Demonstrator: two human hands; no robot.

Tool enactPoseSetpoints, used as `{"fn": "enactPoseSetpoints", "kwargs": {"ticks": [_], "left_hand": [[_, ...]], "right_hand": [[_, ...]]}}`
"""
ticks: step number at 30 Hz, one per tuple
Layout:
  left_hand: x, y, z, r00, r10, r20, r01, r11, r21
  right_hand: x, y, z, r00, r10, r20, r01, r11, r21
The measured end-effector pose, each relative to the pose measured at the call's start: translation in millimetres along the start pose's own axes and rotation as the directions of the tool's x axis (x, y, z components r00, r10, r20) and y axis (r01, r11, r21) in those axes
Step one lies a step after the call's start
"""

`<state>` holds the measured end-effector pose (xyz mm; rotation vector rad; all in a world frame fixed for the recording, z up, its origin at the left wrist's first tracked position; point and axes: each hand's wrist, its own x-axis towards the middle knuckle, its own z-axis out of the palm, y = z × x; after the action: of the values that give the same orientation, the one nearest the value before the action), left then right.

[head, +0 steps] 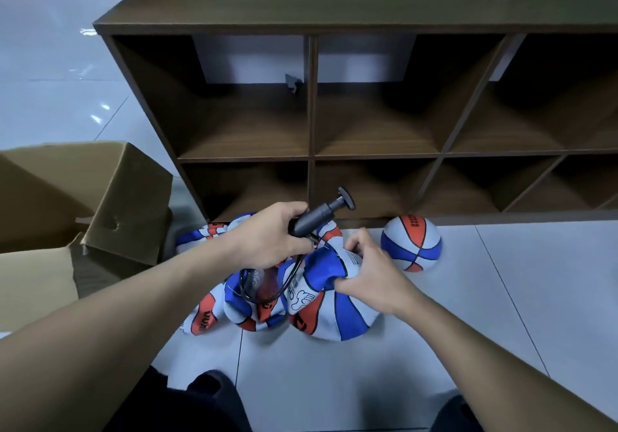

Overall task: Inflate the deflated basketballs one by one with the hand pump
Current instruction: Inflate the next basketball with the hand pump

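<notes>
My left hand (271, 232) grips the barrel of a dark grey hand pump (317, 217), its T-handle pointing up and right toward the shelf. A black hose (264, 282) loops down from the pump over the pile. My right hand (368, 269) grips a crumpled deflated basketball (326, 266), red, white and blue, at the top of a heap of several flat balls (254, 311) on the floor. One round, inflated ball (411, 242) of the same colours rests on the floor to the right, against the shelf's base.
A brown wooden cubby shelf (311, 157) with open compartments stands right behind the pile. An open cardboard box (83, 197) sits at the left. The floor is pale grey tile (334, 381). My dark-clothed knees (207, 401) show at the bottom edge.
</notes>
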<state>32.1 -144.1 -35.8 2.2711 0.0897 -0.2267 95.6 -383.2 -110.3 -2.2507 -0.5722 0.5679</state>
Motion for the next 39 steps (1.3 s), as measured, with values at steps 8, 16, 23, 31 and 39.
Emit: {"fn": "enactPoseSetpoints", "kwargs": {"ticks": [8, 16, 23, 31, 39], "left_hand": [[-17.3, 2.3, -0.2, 0.999, 0.001, 0.044, -0.006, 0.995, 0.102], [-30.6, 8.7, 16.3, 0.996, 0.040, 0.074, -0.047, 0.995, 0.085], [-31.0, 12.9, 13.2, 0.994, 0.077, 0.082, -0.086, 0.990, 0.112], [-29.4, 3.7, 14.7, 0.994, 0.066, 0.089, -0.079, 0.985, 0.151], [-26.3, 2.3, 18.4, 0.996, 0.053, 0.072, -0.065, 0.982, 0.179]], "right_hand": [[-42.7, -2.6, 25.5, 0.998, -0.036, 0.054, 0.043, 0.990, -0.132], [-51.6, -11.8, 32.8, 0.993, -0.081, -0.091, 0.055, 0.965, -0.258], [-49.1, -5.4, 40.6, 0.978, -0.133, -0.161, 0.076, 0.944, -0.320], [-47.7, -10.6, 43.0, 0.978, -0.124, -0.167, 0.057, 0.932, -0.357], [-45.9, -8.8, 42.8, 0.974, -0.152, -0.170, 0.082, 0.928, -0.362]]}}
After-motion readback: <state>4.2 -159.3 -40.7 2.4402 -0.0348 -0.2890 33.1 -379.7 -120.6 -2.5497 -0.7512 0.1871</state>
